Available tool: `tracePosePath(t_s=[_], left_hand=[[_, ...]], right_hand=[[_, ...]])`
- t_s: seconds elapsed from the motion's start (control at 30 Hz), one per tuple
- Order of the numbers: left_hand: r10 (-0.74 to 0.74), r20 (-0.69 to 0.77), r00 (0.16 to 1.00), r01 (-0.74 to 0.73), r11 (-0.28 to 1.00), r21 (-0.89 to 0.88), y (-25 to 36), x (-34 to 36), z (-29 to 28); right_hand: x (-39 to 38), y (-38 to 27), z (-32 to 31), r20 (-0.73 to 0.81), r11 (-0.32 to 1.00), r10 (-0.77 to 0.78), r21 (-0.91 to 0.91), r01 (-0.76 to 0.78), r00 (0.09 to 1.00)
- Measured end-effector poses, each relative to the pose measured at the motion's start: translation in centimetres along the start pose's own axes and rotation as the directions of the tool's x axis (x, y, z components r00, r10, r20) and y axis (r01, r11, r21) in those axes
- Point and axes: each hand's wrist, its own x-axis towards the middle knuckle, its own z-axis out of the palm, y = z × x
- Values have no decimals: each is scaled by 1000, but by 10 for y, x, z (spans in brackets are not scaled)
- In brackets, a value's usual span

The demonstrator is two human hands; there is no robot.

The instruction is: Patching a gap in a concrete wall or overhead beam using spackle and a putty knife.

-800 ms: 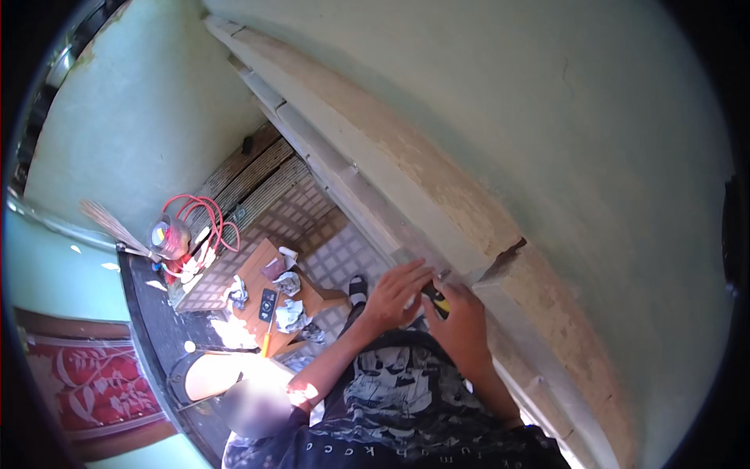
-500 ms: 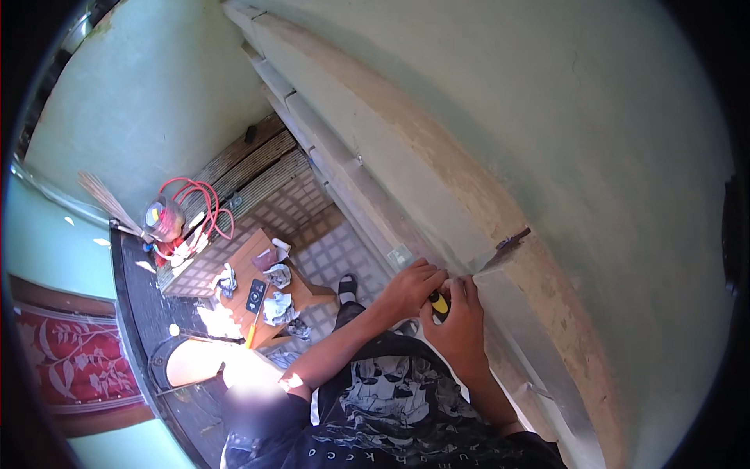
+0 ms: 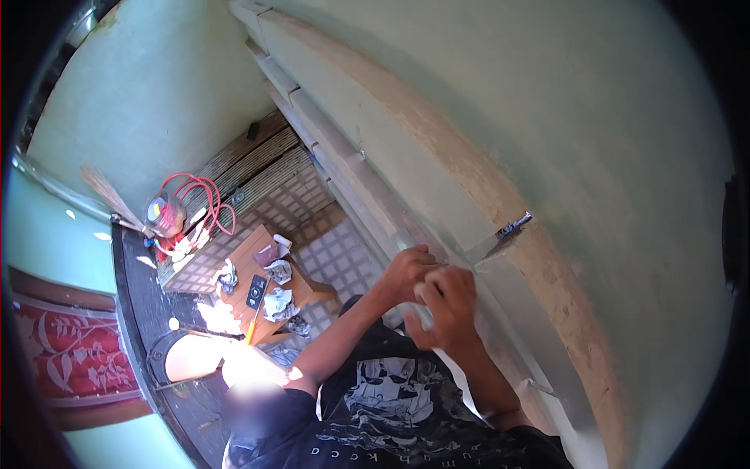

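Both of my hands are raised together in front of my chest, beside the wall ledge. My left hand (image 3: 408, 273) is closed, its fingertips against the fingers of my right hand; what it pinches is hidden. My right hand (image 3: 453, 306) is smeared by motion, with its fingers bent toward the left hand and the thumb held apart below. A small pale bit shows between the hands, too blurred to name. On the ledge (image 3: 469, 184), up and right of my hands, lies a small silvery metal object (image 3: 513, 225) on a dark patch.
Left of me stands a wooden stool (image 3: 248, 270) holding crumpled papers (image 3: 279, 305), a dark device (image 3: 256, 291) and an orange-handled tool (image 3: 251, 328). Beyond it are a red hose (image 3: 211, 191), a clear container (image 3: 164, 215) and a stick broom (image 3: 109, 194). A dark table (image 3: 133, 266) runs along the left.
The yellow-and-black tool seen between my hands has dropped from view. My right hand has turned, its thumb swinging away. A silvery object now shows on the ledge's dark patch.
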Motion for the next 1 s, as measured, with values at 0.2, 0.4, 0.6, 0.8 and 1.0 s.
tracePosePath(t_s=[0.2,0.4,0.6,0.8,1.0], left_hand=[[-15,93,996,20,999,-48,10,12,-11],[33,202,979,-40,999,29,0,8,-13],[-20,104,994,16,999,34,-16,9,-20],[-32,40,999,39,981,-191,-3,21,-46],[-67,-24,997,54,935,-350,9,22,-43]], right_hand=[[-12,20,26,13,981,189,53,-189,982],[6,-8,0,-79,998,31,-53,-35,996],[7,15,30,11,966,231,-119,-228,973],[15,-47,4,-288,991,69,-90,-99,955],[42,-15,41,-169,991,123,-37,-132,978]])
